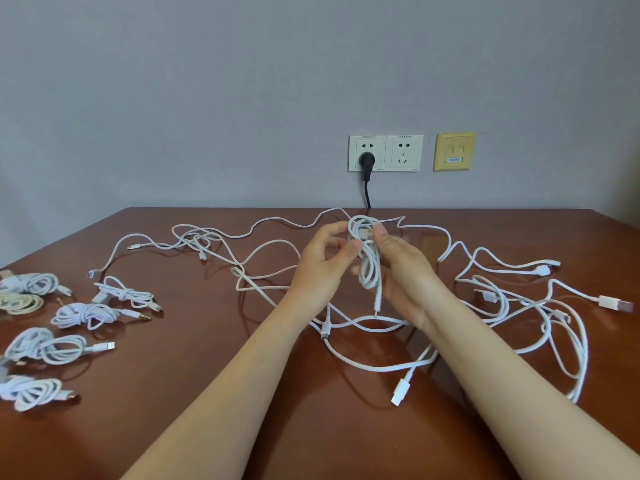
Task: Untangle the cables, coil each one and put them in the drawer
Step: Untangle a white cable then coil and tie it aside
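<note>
Over the reddish-brown wooden table (194, 375), both hands, left hand (322, 268) and right hand (401, 271), pinch a half-coiled thin white cable (369, 265) above tangled loose white cables (502, 306).

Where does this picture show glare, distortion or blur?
Head view: soft, even light; the glossy table faintly mirrors the wall plates; the wide lens stretches and softens the coils at the left edge; the cable pinched by left hand and right hand is sharp.

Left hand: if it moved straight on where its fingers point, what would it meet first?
The white coil, which its fingers seem to touch; then probably the right hand.
</note>
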Available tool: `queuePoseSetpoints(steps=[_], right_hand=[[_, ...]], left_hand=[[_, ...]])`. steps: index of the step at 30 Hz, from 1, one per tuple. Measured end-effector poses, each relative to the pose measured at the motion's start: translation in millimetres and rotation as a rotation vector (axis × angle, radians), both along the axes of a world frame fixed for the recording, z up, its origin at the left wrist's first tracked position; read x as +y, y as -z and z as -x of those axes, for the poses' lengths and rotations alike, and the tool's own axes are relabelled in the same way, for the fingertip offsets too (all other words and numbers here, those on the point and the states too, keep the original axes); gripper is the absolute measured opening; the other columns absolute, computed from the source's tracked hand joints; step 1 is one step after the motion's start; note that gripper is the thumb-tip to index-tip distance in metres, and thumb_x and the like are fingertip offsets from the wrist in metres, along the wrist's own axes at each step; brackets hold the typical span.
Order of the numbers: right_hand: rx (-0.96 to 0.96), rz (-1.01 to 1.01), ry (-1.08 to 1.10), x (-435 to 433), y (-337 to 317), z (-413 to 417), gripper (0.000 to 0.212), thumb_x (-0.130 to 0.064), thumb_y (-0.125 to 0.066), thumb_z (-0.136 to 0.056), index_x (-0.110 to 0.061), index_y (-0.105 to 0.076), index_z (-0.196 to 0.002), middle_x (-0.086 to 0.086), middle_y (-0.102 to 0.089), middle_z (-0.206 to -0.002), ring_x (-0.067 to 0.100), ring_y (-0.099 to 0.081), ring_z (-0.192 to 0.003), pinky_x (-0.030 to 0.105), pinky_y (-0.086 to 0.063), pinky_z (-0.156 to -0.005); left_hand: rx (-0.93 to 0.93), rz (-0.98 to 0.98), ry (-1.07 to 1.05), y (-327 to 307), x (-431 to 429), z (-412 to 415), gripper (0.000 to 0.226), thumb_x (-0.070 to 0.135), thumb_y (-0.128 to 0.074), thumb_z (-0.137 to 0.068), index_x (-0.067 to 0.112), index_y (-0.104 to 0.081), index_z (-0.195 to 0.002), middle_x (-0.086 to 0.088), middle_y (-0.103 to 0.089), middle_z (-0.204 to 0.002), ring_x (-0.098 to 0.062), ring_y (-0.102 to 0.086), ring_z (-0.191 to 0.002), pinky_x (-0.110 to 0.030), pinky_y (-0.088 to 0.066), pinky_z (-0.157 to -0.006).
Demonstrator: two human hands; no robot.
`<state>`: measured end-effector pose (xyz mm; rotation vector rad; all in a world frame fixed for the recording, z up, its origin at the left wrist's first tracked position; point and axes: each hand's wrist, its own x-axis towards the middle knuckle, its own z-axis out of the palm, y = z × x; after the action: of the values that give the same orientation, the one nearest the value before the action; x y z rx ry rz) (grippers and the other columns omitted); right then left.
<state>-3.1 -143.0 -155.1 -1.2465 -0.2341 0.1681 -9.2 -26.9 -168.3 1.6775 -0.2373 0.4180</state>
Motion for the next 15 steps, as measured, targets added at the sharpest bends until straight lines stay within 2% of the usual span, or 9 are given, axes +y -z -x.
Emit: queuePoseSetpoints(steps=[4, 6, 9, 12, 15], right_hand=[[-0.041, 0.073, 0.025, 0.6, 0.0, 1.8, 0.036, -0.034, -0.051, -0.092, -0.003, -0.057, -0.109, 0.004, -0.061, -0.075, 0.011, -0.058, -0.051, 0.022, -0.049, -0.049], [-0.077, 0.119, 0.058, 1.2, 0.5, 2.7, 0.030, -0.033, -0.055, -0.090, -0.005, -0.058, -0.098, 0.003, -0.060, -0.075, 0.010, -0.057, -0.058, 0.020, -0.046, -0.050], [-0.118, 0.186, 0.054, 1.7, 1.6, 4.1, 0.018, -0.029, -0.058, -0.088, -0.012, -0.056, -0.082, 0.002, -0.060, -0.075, 0.012, -0.055, -0.066, 0.022, -0.043, -0.059], [-0.112, 0.191, -0.037, 3.1, 1.7, 6.9, 0.015, -0.022, -0.055, -0.092, -0.008, -0.058, -0.088, 0.004, -0.064, -0.075, 0.015, -0.061, -0.065, 0.024, -0.051, -0.057], [-0.126, 0.215, -0.084, 2.4, 1.8, 6.7, 0.013, -0.002, -0.052, -0.088, -0.005, -0.060, -0.098, 0.010, -0.065, -0.083, 0.022, -0.063, -0.075, 0.033, -0.054, -0.070]], left_hand=[[0.053, 0.063, -0.003, -3.0, -1.3, 2.0, 0.012, 0.026, -0.053, -0.094, 0.033, -0.052, -0.103, 0.004, -0.055, -0.081, -0.005, -0.047, -0.054, -0.018, -0.039, -0.050], [0.077, 0.056, 0.003, -3.2, -0.4, 3.2, 0.012, 0.028, -0.051, -0.095, 0.030, -0.052, -0.107, 0.005, -0.056, -0.080, -0.004, -0.046, -0.050, -0.019, -0.038, -0.048], [0.118, 0.071, 0.001, -4.1, 1.5, 4.1, 0.008, 0.028, -0.047, -0.096, 0.029, -0.055, -0.095, 0.007, -0.057, -0.077, -0.008, -0.046, -0.051, -0.020, -0.037, -0.047], [0.172, 0.104, 0.007, -3.6, 3.5, 3.8, 0.011, 0.029, -0.048, -0.095, 0.027, -0.056, -0.088, 0.001, -0.058, -0.076, -0.016, -0.053, -0.061, -0.028, -0.043, -0.056], [0.215, 0.139, 0.026, -4.3, 6.6, 5.5, 0.014, 0.033, -0.051, -0.093, 0.021, -0.057, -0.094, -0.001, -0.058, -0.079, -0.020, -0.058, -0.071, -0.038, -0.048, -0.069]])
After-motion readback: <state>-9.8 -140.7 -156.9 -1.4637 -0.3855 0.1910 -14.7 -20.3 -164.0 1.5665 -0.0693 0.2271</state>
